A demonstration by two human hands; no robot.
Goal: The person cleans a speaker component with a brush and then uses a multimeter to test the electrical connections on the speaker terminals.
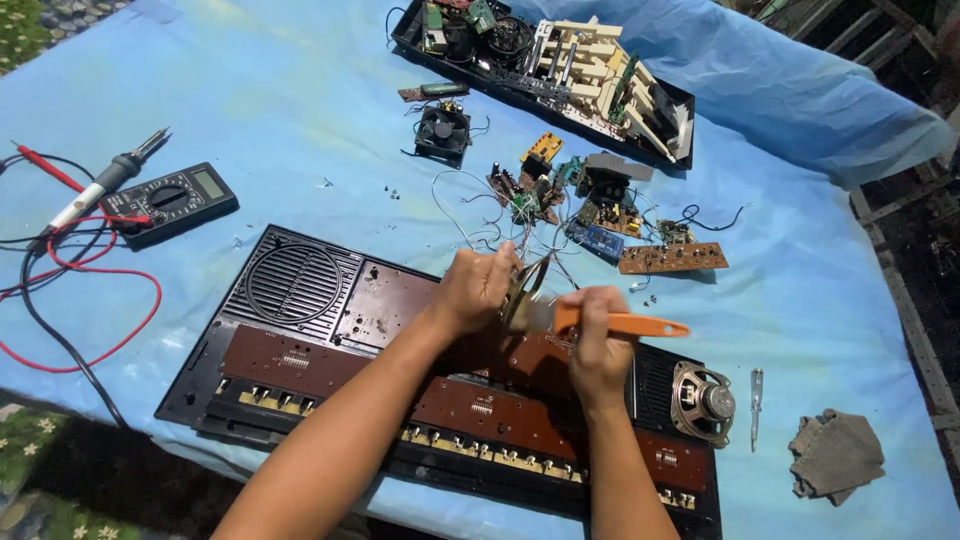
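Above the dark panel (330,340), both hands are meeting over a brush (600,323).

The right hand (598,345) is closing in a fist around the brush's orange handle, which is pointing out to the right, while the bristle end is lying between the two hands. The left hand (478,288) is curling shut just beside it, pinching a small part (528,285) with thin wires against the bristles; what the part is I cannot tell. A round speaker (704,402) is sitting at the panel's right end, with a screwdriver (756,405) and a grey rag (833,455) further right on the blue-covered counter (300,100). Well apart on the left, a multimeter (170,203) and a soldering iron (105,180) are lying among red leads. Loose circuit boards (600,215) are lying beyond the hands.
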